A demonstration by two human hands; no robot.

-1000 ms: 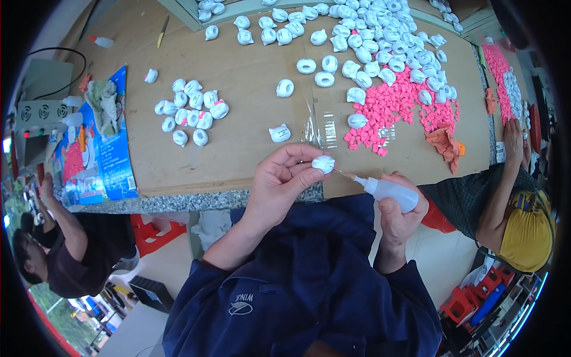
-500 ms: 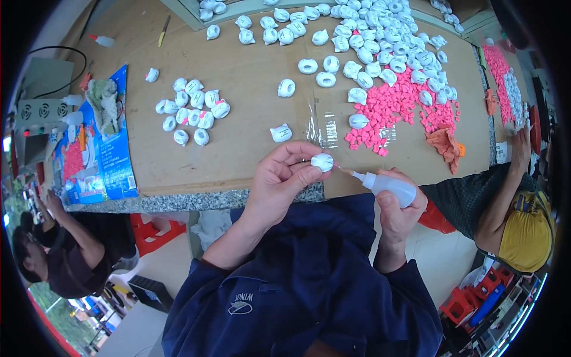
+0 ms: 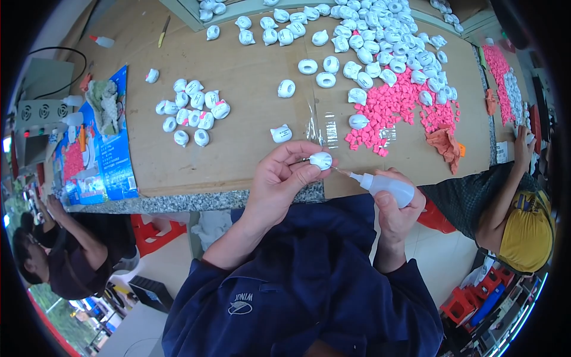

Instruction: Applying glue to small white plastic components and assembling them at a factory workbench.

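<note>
Between the fingertips of my left hand (image 3: 278,181) is a small white rounded piece (image 3: 321,160), its shape like the eared, hollow pieces on the table. A thin metal-looking rod shows beside it at the fingers. My right hand (image 3: 399,217) is closed around a translucent squeeze bottle (image 3: 389,189), tilted with its narrow nozzle pointing left. The nozzle's fine tip is at the right side of the white piece; whether it touches cannot be told. Just beyond my left hand, a single white eared piece (image 3: 281,132) lies on the cardboard.
White pieces (image 3: 389,35) heap at the back right, beside loose pink bits (image 3: 386,113). A smaller white group (image 3: 193,104) sits left. An orange cloth (image 3: 446,149), a knife (image 3: 163,33) and a blue printed sheet (image 3: 110,154) lie around. People work at both sides.
The white piece has turned slightly in my left fingers and shifted a little left. The bottle has moved slightly left with it. At far right, a co-worker's hand has shifted.
</note>
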